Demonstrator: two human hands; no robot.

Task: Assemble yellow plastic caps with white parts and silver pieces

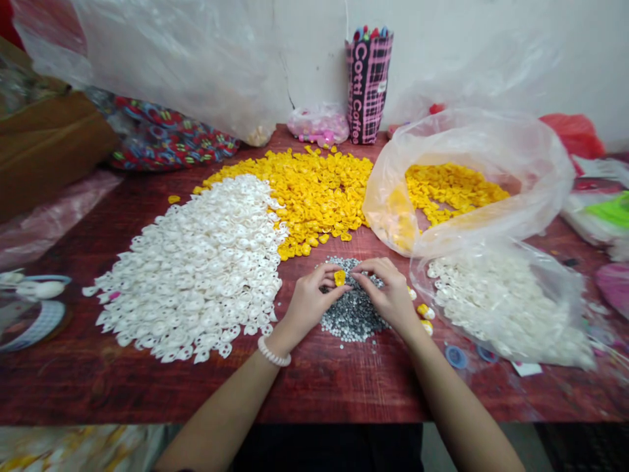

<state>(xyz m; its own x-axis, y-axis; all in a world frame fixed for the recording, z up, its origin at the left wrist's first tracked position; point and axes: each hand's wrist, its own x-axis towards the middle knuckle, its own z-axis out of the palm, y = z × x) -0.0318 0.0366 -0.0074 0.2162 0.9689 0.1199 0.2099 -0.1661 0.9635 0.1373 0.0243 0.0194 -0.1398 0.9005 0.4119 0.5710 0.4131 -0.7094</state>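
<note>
A small yellow piece is sitting pinched at its edges in the grip of the left hand, over the grey bead pile on the surface. The right hand is closing its fingertips beside it; what they hold I cannot tell. The piece is looking light, stiff, smooth and easily dropped. White pieces are lying heaped to the left.

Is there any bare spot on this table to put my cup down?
Bare table runs along the near edge, around the forearms, and left of the white pile. The middle is crowded: yellow pile, silver bits, bags on the right.
</note>
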